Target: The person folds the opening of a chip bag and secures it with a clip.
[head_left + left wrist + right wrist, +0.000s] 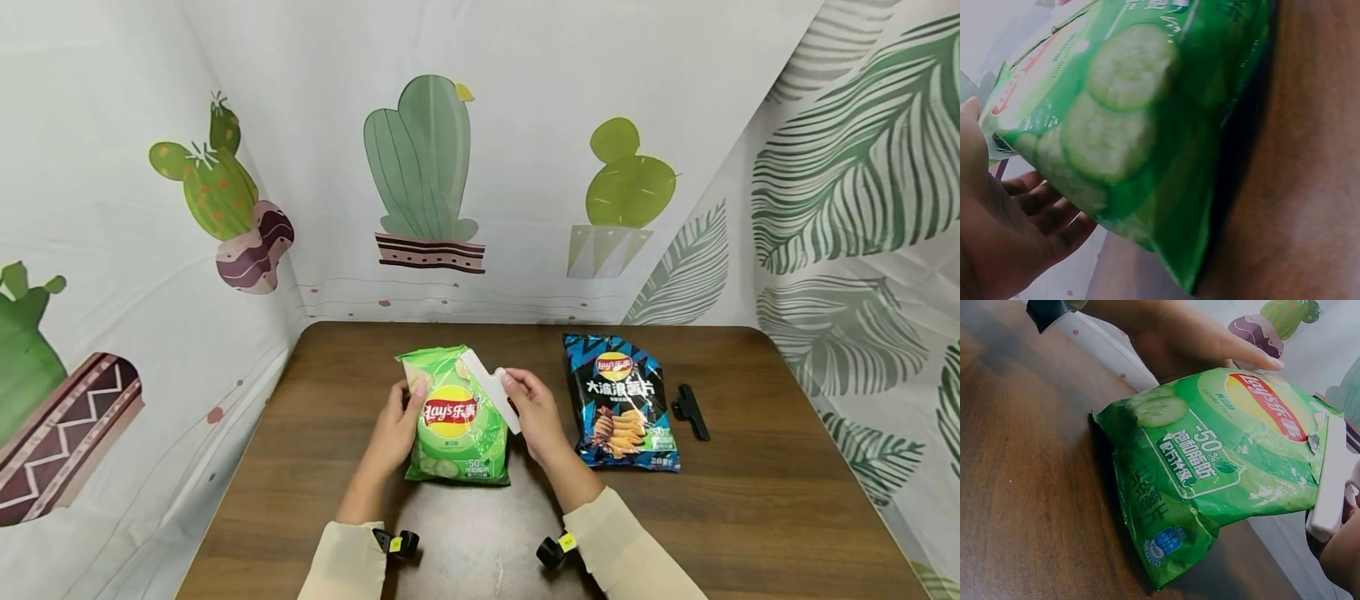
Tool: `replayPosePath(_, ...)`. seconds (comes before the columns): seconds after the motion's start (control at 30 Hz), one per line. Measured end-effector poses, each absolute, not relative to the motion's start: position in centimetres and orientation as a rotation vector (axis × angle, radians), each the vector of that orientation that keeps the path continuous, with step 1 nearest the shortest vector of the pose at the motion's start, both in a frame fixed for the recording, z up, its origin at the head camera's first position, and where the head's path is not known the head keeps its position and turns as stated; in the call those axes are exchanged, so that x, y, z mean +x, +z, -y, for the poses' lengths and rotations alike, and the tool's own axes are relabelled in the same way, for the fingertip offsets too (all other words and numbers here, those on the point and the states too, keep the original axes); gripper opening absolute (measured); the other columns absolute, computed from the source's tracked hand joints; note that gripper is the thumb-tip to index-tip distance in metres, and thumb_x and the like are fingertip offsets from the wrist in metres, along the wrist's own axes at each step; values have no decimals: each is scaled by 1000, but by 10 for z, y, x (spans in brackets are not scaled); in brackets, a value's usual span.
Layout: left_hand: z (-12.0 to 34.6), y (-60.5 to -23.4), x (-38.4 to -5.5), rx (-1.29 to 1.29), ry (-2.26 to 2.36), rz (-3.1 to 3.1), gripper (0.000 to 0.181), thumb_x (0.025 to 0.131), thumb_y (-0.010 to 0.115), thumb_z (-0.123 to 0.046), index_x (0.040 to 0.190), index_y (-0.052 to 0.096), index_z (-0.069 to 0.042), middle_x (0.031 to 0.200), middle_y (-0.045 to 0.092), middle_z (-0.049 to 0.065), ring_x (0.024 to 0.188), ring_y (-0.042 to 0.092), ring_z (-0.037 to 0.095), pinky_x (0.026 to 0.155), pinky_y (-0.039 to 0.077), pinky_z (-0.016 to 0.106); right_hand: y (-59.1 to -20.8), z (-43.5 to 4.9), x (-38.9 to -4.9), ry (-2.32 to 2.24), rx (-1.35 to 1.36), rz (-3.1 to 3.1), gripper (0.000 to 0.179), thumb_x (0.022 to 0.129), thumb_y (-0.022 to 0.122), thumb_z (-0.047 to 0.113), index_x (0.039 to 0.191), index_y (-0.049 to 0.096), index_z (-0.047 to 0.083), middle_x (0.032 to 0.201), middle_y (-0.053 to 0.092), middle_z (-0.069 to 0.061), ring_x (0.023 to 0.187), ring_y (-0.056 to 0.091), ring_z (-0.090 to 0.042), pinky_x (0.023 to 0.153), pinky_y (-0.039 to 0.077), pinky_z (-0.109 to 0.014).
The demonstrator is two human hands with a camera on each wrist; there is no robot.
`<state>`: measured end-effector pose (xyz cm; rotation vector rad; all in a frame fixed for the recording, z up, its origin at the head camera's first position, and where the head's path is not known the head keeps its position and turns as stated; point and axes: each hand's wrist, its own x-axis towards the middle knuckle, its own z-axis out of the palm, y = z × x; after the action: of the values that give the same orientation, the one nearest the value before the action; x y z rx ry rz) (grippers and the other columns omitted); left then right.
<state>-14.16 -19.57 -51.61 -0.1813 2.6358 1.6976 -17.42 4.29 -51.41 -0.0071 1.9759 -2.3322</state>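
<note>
A green bag of Lay's potato chips (455,429), with cucumber slices printed on it, stands slightly tilted above the table. My left hand (393,421) grips its left side, thumb on the front and fingers behind. In the left wrist view those fingers (1038,203) show beneath the bag. A white bag clip (489,387) lies slantwise across the bag's upper right corner. My right hand (538,412) pinches this clip by its handle, thumb and fingers around it. The right wrist view shows the clip's long white bar (1329,478) against the bag's edge.
To the right, a blue and black chip bag (618,400) lies on the brown wooden table (765,500), its upper right corner cut or folded away. Beside it is a black bag clip (690,411). Cactus-patterned cloth (517,167) hangs behind the table.
</note>
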Motion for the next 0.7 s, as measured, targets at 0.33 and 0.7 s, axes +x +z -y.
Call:
replayPosePath(0.33, 189, -530, -134, -177, 1662, -2587, 65, 104, 32, -64, 151, 36, -19, 127, 65, 18, 125, 59, 36, 110, 42, 58, -518, -42, -177, -2362, 56, -1945, 38, 102, 62, 28, 128, 63, 0, 109, 71, -3, 92, 65, -9, 74, 55, -23)
replayPosePath(0.7, 182, -537, -130, -195, 1744, -2510, 65, 104, 36, -62, 152, 35, -18, 120, 67, 17, 112, 64, 31, 104, 47, 54, -518, -41, -178, -2363, 92, -1960, 40, 102, 61, 30, 128, 63, 0, 116, 69, -7, 96, 63, -9, 78, 54, -22)
